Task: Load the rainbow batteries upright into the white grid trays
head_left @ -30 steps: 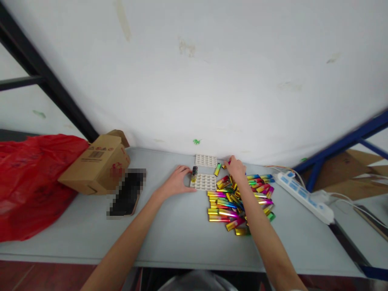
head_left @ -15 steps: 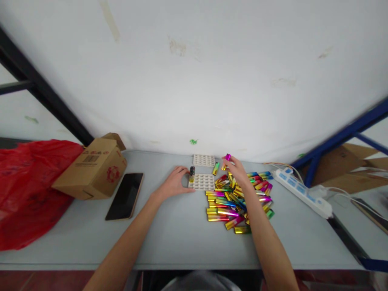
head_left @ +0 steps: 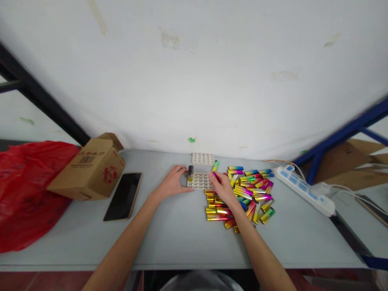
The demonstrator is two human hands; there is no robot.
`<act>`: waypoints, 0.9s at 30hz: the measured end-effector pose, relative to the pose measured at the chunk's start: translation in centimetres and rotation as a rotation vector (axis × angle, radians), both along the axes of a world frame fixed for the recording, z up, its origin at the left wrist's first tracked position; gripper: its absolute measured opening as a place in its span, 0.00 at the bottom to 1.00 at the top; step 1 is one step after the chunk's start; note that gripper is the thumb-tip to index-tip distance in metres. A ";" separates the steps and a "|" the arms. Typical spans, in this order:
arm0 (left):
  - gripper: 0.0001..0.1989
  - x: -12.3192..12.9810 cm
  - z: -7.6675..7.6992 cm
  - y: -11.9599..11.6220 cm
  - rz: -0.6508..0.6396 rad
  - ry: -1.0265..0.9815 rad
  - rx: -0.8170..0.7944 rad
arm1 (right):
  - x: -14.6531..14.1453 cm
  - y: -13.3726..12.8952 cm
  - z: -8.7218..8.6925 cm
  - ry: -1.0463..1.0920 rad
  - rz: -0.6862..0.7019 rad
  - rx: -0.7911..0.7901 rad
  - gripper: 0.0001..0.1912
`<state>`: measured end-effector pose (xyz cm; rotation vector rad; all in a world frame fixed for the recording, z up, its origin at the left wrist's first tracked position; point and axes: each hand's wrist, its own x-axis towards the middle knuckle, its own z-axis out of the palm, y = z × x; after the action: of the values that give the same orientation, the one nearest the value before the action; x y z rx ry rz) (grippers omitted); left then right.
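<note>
A white tray with rows of holes (head_left: 201,181) lies in the middle of the table. My left hand (head_left: 173,182) spans its left end, thumb at the front corner and fingers at the back corner. Black-topped tubes (head_left: 190,173) with gold lower parts stand upright at that end. Over the tray's right end, my right hand (head_left: 222,186) is closed on a shiny tube (head_left: 215,175); only its purple end shows. Many similar gold tubes with coloured ends (head_left: 242,190) lie heaped to the right, partly hidden by my right forearm. A green-and-gold tube (head_left: 215,166) lies behind my right hand.
Behind sits a second white tray (head_left: 203,159) near the wall. On the left are a dark phone (head_left: 123,196), a cardboard box (head_left: 91,167) and a red plastic bag (head_left: 33,194). A white power strip (head_left: 303,190) with cables lies to the right.
My right hand has moved left and toward me, carrying the purple-and-gold tube from behind the heap to the front tray's right end. My left hand stays at the tray's left end.
</note>
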<state>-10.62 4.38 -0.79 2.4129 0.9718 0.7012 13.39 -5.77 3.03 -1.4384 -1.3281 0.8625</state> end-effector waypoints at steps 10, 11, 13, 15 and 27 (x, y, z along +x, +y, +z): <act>0.36 0.0 0.3 -0.1 0.000 0.004 -0.010 | -1.8 -1.0 -1.0 -0.397 -0.148 0.095 0.23; 0.36 0.0 0.3 -0.1 -0.001 0.002 -0.010 | -1.8 -1.0 -1.1 -0.404 -0.148 0.092 0.22; 0.35 0.0 0.3 -0.1 0.000 -0.003 -0.010 | -1.7 -1.0 -1.1 -0.421 -0.152 0.086 0.21; 0.36 0.0 0.2 -0.1 0.004 -0.005 -0.009 | -1.5 -1.0 -1.2 -0.441 -0.155 0.078 0.20; 0.35 0.0 0.1 -0.1 0.016 -0.007 -0.011 | -1.9 -1.3 -1.0 -0.479 -0.166 0.115 0.27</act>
<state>-10.67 4.28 -0.71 2.3942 0.9906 0.7081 11.51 -7.07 2.07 -1.6984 -1.5489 0.3336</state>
